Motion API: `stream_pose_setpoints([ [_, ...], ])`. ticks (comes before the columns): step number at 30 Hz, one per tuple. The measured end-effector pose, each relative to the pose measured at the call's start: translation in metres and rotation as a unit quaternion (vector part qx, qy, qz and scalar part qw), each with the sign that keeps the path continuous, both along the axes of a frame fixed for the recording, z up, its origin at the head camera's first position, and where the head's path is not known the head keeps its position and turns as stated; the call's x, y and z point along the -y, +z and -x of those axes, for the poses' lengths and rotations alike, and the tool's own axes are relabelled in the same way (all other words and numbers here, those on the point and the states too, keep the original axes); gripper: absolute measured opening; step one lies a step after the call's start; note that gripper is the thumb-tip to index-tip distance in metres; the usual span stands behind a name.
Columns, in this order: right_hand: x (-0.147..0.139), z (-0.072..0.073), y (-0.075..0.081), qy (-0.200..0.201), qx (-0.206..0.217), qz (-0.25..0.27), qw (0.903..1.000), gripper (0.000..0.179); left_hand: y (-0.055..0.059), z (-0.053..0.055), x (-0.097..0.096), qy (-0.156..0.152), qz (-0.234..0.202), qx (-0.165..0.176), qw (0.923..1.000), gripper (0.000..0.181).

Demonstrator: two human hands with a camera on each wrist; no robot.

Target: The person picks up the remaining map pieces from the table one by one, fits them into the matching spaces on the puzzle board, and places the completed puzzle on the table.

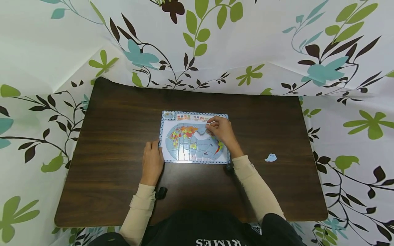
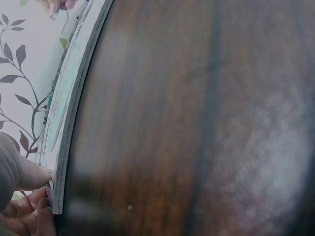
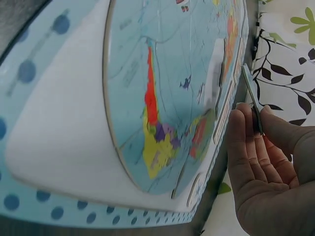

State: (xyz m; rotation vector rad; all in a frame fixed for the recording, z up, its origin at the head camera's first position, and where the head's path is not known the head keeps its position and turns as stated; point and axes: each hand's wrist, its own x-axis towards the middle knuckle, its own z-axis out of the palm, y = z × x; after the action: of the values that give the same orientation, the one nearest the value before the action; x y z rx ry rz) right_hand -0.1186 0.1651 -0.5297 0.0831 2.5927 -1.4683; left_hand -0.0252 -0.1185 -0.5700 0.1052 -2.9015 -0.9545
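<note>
A world-map jigsaw puzzle board (image 1: 197, 162) with a blue dotted border lies flat on the brown table. My left hand (image 1: 153, 162) grips the board's left edge, thumb on top and fingers at the side in the left wrist view. Over the upper right of the map, my right hand (image 1: 222, 131) pinches a thin puzzle piece (image 3: 250, 88) between thumb and fingers. The right wrist view shows that piece nearly edge-on, tilted above the board. Just below the right fingers, a white gap (image 1: 200, 136) shows among the fitted map pieces.
A loose light-blue puzzle piece (image 1: 271, 158) lies on the table (image 1: 117, 136) to the right of the board. Leaf-patterned cloth (image 1: 221, 78) hangs behind the table. Small black devices sit at the left wrist (image 1: 161, 193) and right wrist (image 1: 228, 169).
</note>
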Motion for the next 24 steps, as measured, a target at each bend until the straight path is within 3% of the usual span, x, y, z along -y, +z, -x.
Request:
stream_pose_setpoints([
  [9, 0.01, 0.003, -0.009, 0.028, 0.008, -0.043, 0.9986, 0.016, -0.001, 0.0, 0.0, 0.005, 0.003, 0.004, 1.0, 0.034],
  [18, 0.016, 0.001, -0.015, 0.042, -0.028, -0.113, 0.9923, 0.015, -0.003, 0.0, -0.001, 0.008, 0.0, 0.002, 1.0, 0.034],
  [24, 0.019, -0.001, -0.017, 0.044, -0.045, -0.13, 0.9895, 0.015, -0.002, 0.001, -0.001, 0.009, 0.001, 0.004, 1.0, 0.034],
])
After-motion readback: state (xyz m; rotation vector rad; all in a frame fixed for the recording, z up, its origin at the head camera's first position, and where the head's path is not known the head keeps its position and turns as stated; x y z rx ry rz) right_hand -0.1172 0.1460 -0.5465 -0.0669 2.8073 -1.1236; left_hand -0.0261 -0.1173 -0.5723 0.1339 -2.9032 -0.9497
